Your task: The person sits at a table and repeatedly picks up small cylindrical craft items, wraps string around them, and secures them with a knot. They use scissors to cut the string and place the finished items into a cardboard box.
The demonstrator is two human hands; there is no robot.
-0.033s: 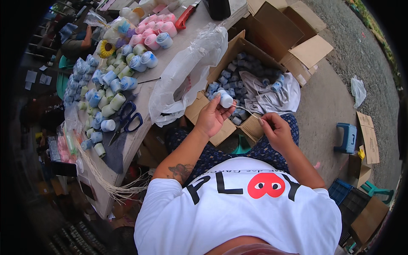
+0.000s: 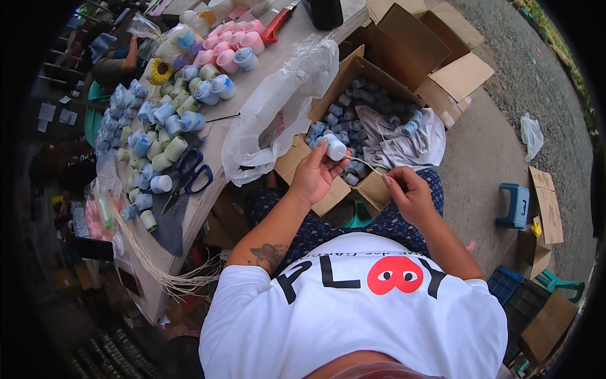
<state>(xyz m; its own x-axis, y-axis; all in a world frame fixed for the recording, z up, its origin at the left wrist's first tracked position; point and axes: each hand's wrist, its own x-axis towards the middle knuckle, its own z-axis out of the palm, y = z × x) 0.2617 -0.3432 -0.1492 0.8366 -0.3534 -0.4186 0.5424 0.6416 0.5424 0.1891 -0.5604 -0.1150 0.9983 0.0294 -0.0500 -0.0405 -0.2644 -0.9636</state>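
Left hand: fingers gripping a white-and-blue cylinder, up over the open cardboard box!
Right hand: fingers pinched close on the pale cord, stretching across from that cylinder!
Table: blue-handled scissors beside green cylinders.

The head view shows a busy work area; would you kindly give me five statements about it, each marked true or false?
1. The left hand holds a white cylinder. True.
2. The right hand is empty. False: it pinches a white string.
3. The scissors lie on the table. True.
4. The cardboard box holds pink cylinders. False: the cylinders visible inside are bluish.
5. The blue stool is on the person's right. True.
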